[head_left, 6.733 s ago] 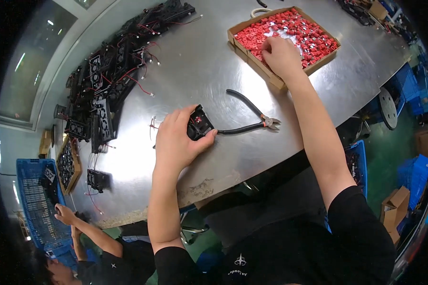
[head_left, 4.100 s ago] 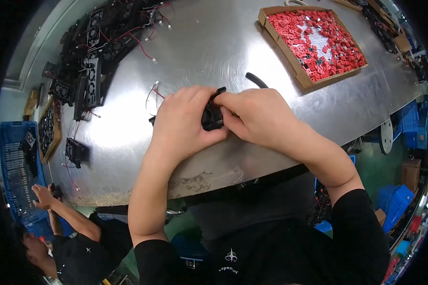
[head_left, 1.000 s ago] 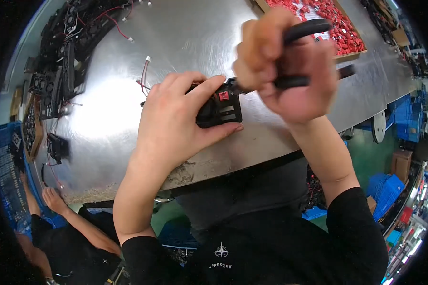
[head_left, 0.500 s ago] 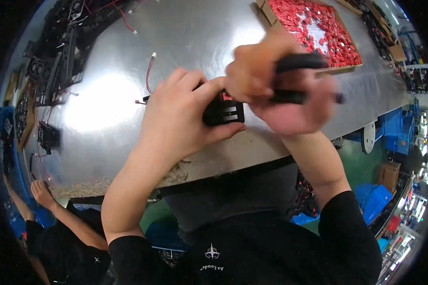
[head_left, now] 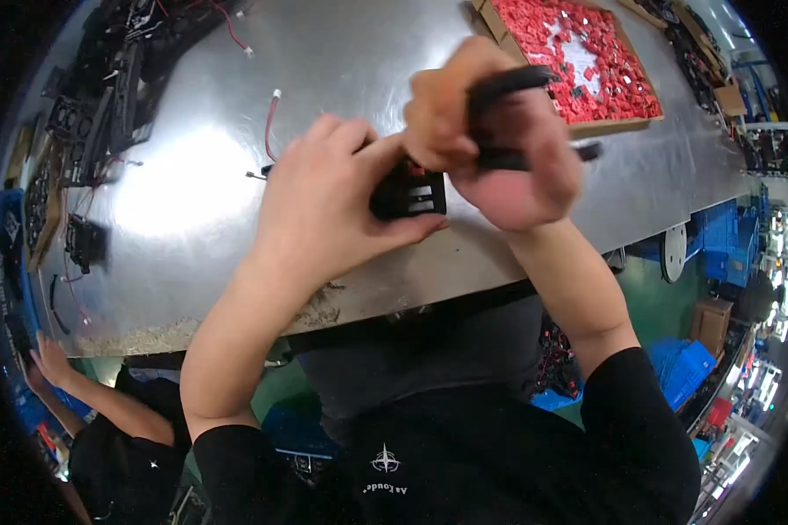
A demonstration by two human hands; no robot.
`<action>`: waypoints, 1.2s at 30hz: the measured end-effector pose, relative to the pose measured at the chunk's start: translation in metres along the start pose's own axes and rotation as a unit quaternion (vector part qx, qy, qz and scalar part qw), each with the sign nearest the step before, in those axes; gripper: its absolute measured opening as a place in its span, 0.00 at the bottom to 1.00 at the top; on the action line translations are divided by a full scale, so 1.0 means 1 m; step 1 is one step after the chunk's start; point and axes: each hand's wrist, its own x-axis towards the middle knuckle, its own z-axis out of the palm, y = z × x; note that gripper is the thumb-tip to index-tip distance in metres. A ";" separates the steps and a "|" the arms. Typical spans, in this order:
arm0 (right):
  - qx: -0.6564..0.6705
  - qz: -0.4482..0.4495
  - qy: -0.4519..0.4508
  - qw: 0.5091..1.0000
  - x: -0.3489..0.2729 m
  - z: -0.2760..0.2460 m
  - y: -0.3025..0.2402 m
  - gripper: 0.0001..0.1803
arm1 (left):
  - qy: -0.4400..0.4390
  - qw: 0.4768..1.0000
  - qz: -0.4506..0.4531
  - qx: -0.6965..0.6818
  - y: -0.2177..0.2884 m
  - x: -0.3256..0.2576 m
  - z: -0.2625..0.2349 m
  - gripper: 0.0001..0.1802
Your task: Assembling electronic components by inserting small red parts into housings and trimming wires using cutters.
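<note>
1. Green flooring (head_left: 687, 302) is seen beyond a metal bench (head_left: 175, 289), whose front edge is worn and stained; bright glare is thrown back from its left half.
2. Near that edge, a black plastic housing (head_left: 398, 201) is held by the left hand (head_left: 311, 188). It is clasped between the thumb, laid along its lower edge, and the other fingers, bent over its upper side. Its slotted right end is left exposed beyond the palm.
3. Within the housing, a small red piece (head_left: 416, 168) can be glimpsed, mostly covered, just below the left index finger.
4. Black-handled pliers (head_left: 512, 81) are gripped by the right hand (head_left: 490, 122), its fingers curled around the handles, which are held apart. This hand is blurred and raised just above and right of the housing. The tool's tip is hidden, so whether the housing is touched by it cannot be told.
5. Beyond the left hand, a red wire lead (head_left: 270, 122) with a white connector is laid on the bench.
6. At the far right, red parts (head_left: 630, 79) are spread in a cardboard tray (head_left: 622, 127).
7. Black fan assemblies (head_left: 87, 131) are heaped at the left.
8. At lower left, a co-worker's hand (head_left: 51, 360) is seen.
</note>
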 end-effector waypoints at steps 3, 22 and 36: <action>0.148 -0.097 0.094 0.980 -0.001 -0.007 -0.004 0.41 | 0.026 1.000 -0.017 0.005 0.004 -0.002 0.003 0.32; -0.040 0.057 0.221 0.973 0.013 0.054 0.000 0.42 | 0.036 0.997 -0.063 0.040 0.010 -0.007 0.013 0.30; -0.026 0.127 0.026 0.991 0.016 0.018 -0.003 0.45 | 0.010 0.984 -0.130 0.117 0.007 -0.007 0.009 0.41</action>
